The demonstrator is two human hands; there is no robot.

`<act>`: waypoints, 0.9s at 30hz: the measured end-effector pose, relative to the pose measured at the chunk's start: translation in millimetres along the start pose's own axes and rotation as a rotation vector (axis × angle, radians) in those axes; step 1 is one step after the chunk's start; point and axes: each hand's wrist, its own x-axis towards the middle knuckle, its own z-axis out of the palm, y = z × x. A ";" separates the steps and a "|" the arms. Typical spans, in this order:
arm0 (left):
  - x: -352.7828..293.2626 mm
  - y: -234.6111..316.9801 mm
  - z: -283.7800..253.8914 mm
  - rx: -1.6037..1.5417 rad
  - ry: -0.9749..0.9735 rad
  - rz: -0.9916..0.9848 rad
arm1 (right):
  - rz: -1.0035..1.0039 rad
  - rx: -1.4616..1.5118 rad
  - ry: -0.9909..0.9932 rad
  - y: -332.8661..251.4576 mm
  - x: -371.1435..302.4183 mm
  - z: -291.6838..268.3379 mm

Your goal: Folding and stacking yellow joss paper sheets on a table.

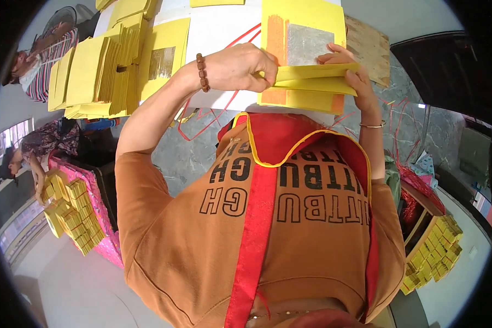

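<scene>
Between my hands is a yellow sheet of paper [314,79], folded over into a narrow strip with its layers slightly apart at the right end. My left hand [245,66], a beaded bracelet on its wrist, is closed in a pinch on the strip's left end. Around the right end, my right hand [359,82] holds the strip between thumb and fingers, some fingertips reaching behind it. Under and behind the strip lies yellow paper [305,13] with an orange band and a silver-grey patch. The strip hides part of this paper.
Stacks of yellow paper [87,71] stand on the white table [199,33] at left, beside a patched sheet [161,57]. Red string [232,101] trails near the edge. Two other people are at far left, one reaching toward yellow bundles [74,210]. More bundles [434,254] stand at right.
</scene>
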 end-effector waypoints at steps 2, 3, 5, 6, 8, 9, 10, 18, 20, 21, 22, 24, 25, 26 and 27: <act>-0.8 -4.9 1.2 0.018 0.011 0.007 | 0.015 0.028 0.005 -1.5 0.4 3.1; -0.7 -6.8 0.9 0.037 0.019 0.017 | 0.107 0.118 0.105 -1.5 1.0 6.1; -1.7 -4.8 -0.6 0.019 0.043 -0.064 | 0.198 0.208 0.207 1.4 0.3 5.1; -2.2 -3.8 -1.1 0.002 0.069 -0.146 | 0.108 0.019 0.122 4.3 -0.1 0.2; -3.8 -4.2 -1.5 -0.023 0.117 -0.129 | 0.017 -0.169 0.038 8.1 -1.6 -2.2; -4.1 -4.7 -1.4 -0.047 0.165 -0.112 | 0.012 -0.101 0.028 7.8 -2.4 0.4; -4.1 -6.4 0.4 -0.046 0.164 -0.110 | 0.007 -0.033 0.017 7.1 -2.9 1.5; -9.3 -23.9 10.9 -0.303 0.309 -0.189 | 0.051 -0.053 0.159 8.4 -5.6 11.8; -7.2 -22.1 17.8 -0.403 0.423 -0.043 | 0.105 0.077 0.234 10.1 -6.0 12.4; -6.7 -21.9 20.5 -0.501 0.534 0.104 | 0.082 0.044 0.235 10.1 -6.0 12.2; -10.3 -25.7 17.2 -0.323 0.486 0.116 | 0.058 0.011 0.236 10.2 -5.6 12.0; -6.5 -22.8 20.6 -0.172 0.546 0.074 | 0.062 0.000 0.234 9.4 -3.8 12.3; -3.7 -20.2 23.5 -0.022 0.604 0.033 | 0.067 -0.012 0.230 9.2 -3.5 12.4; -1.1 -18.6 26.1 0.060 0.607 0.021 | 0.067 -0.012 0.230 9.5 -4.2 12.4; -1.4 -25.4 28.0 0.062 0.608 0.022 | 0.059 -0.015 0.234 8.7 -5.0 12.1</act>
